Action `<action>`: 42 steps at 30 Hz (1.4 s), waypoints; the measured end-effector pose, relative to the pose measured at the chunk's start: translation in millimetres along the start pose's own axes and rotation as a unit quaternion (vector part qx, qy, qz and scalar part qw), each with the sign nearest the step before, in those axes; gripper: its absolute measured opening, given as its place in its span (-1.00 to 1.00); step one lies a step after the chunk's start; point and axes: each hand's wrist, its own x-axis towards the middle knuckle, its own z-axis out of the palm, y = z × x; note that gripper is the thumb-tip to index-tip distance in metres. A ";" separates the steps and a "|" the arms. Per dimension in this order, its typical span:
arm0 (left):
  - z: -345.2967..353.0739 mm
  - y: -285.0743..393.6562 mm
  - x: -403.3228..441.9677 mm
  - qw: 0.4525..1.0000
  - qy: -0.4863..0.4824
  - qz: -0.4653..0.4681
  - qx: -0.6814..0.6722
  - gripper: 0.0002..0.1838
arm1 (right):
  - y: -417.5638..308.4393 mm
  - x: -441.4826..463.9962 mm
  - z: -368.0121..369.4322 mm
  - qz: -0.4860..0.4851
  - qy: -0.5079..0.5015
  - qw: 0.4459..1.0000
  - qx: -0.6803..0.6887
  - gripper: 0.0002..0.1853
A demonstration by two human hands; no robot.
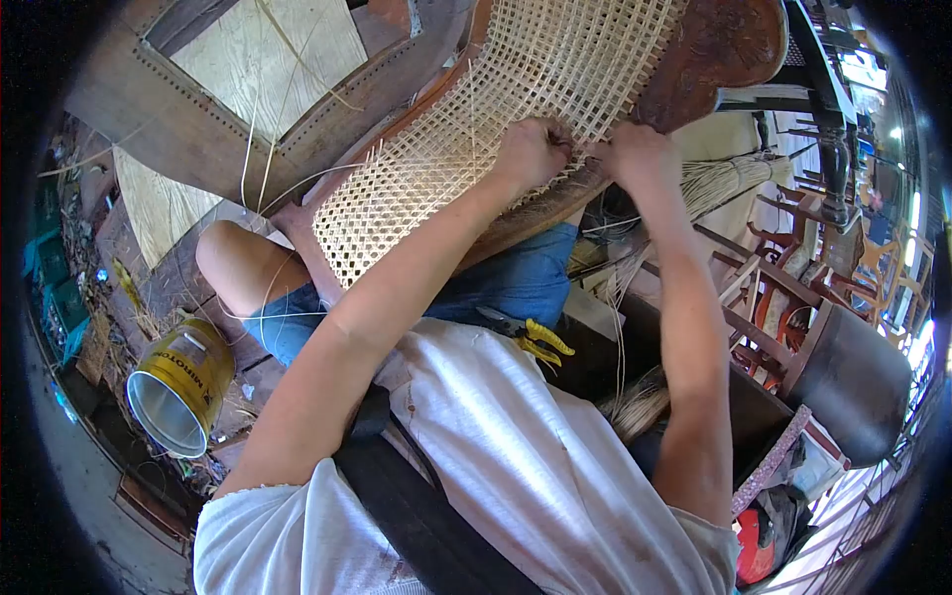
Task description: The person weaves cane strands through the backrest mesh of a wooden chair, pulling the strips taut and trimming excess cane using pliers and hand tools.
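Webbing (397, 198) of pale cane, an open lattice, fills a carved reddish-brown frame (716, 59) over the denim shorts (516, 283), left hand (535, 152) and right hand (638, 157) curling fingers at its edge, gripping what I cannot tell.

Cool white glare flares along the right edge, bright patches lie across the white fabric shirt (516, 426), the pale woven cane lattice (550, 61) shows fairly crisply, and fisheye distortion bends the borders into black vignetting.
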 end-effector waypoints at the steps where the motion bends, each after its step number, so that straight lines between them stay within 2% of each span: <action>1: -4.1 5.5 -0.2 1.000 0.006 -0.018 0.005 -0.80 | 7.5 -5.8 -6.3 -0.009 0.036 0.999 -0.016 -0.49; 3: -8.8 11.6 -5.2 1.000 -0.004 -0.019 0.014 -0.81 | 25.2 -16.0 -20.2 0.011 0.016 0.999 -0.034 -0.51; 5: -7.6 10.5 -2.4 1.000 -0.009 -0.016 0.020 -0.81 | 40.8 -18.6 -29.2 0.060 0.045 0.997 -0.017 -0.43; 6: -2.8 5.8 -2.7 1.000 0.002 0.021 0.020 -0.79 | 35.6 -26.5 -29.8 0.040 0.089 0.993 -0.059 -0.47; 7: 0.8 1.7 -0.7 0.998 0.015 0.058 0.021 -0.77 | 31.2 -30.2 -35.1 0.038 0.090 0.993 -0.061 -0.47; 8: 4.2 4.4 1.3 0.998 0.019 0.057 0.020 -0.77 | 27.7 -31.9 -39.8 0.051 0.092 0.994 -0.037 -0.47; 10: 13.1 11.1 4.8 0.978 0.073 0.177 -0.078 -0.80 | 19.3 -31.2 -45.0 0.065 0.092 0.994 -0.012 -0.46; 11: 10.2 16.8 4.6 0.978 0.072 0.177 -0.079 -0.80 | 15.5 -32.0 -46.5 0.059 0.094 0.994 0.015 -0.46; 12: 3.9 26.6 7.0 0.975 -0.022 0.067 -0.212 -0.82 | 13.7 -32.0 -47.4 0.054 0.096 0.993 0.041 -0.45; 13: 0.0 33.0 8.1 0.933 -0.115 -0.046 -0.338 -0.83 | 13.4 -29.0 -45.5 0.055 0.096 0.993 0.040 -0.45; 14: 3.0 27.2 10.3 0.933 -0.115 -0.047 -0.339 -0.83 | 13.0 -22.5 -40.4 0.037 0.085 0.994 0.056 -0.49; 16: 10.0 8.4 15.1 0.917 -0.050 -0.057 -0.391 -0.87 | 14.5 -12.2 -19.9 0.018 0.071 0.995 0.072 -0.53; 18: 0.4 5.8 13.5 0.914 -0.062 -0.084 -0.391 -0.88 | 20.3 -5.5 3.5 -0.094 0.107 0.990 0.019 -0.72; 20: -0.2 0.2 11.1 0.910 -0.075 -0.114 -0.392 -0.89 | 16.0 -3.4 9.9 -0.098 0.101 0.990 -0.019 -0.79; 22: 4.3 -9.4 15.0 0.937 -0.066 -0.061 -0.338 -0.89 | 10.0 0.0 11.0 -0.104 0.096 0.988 -0.058 -0.86; 25: 6.5 -12.6 17.1 0.931 -0.070 -0.069 -0.353 -0.89 | 6.3 3.7 10.9 -0.109 0.124 0.983 -0.082 -0.89; 27: 9.2 -16.3 19.0 0.924 -0.076 -0.074 -0.368 -0.86 | 5.7 6.4 11.9 -0.133 0.159 0.977 -0.056 -0.89; 29: 8.8 -19.2 22.5 0.917 -0.080 -0.077 -0.383 -0.84 | 5.8 9.3 17.9 -0.131 0.152 0.979 -0.033 -0.89; 31: 8.0 -21.1 24.8 0.949 -0.094 -0.069 -0.293 -0.81 | 5.0 9.1 22.0 -0.128 0.143 0.981 -0.010 -0.88; 32: 7.5 -21.2 25.6 0.949 -0.092 -0.070 -0.294 -0.81 | 3.3 4.5 21.7 -0.101 0.113 0.989 0.003 -0.85; 34: 7.3 -20.5 27.0 0.984 -0.086 -0.021 -0.154 -0.82 | 1.3 -2.8 21.9 -0.072 0.081 0.994 0.017 -0.80; 38: 6.3 -1.1 19.3 0.997 -0.060 0.026 -0.047 -0.82 | 2.1 -11.1 21.6 -0.089 0.116 0.989 0.001 -0.81; 40: 10.6 4.2 18.0 0.994 -0.023 0.105 0.035 -0.84 | 2.1 -8.7 19.0 -0.083 0.127 0.988 -0.005 -0.80; 42: 11.2 1.7 11.2 0.992 -0.003 0.122 0.026 -0.83 | 1.0 -2.5 16.8 -0.023 0.071 0.997 0.011 -0.74</action>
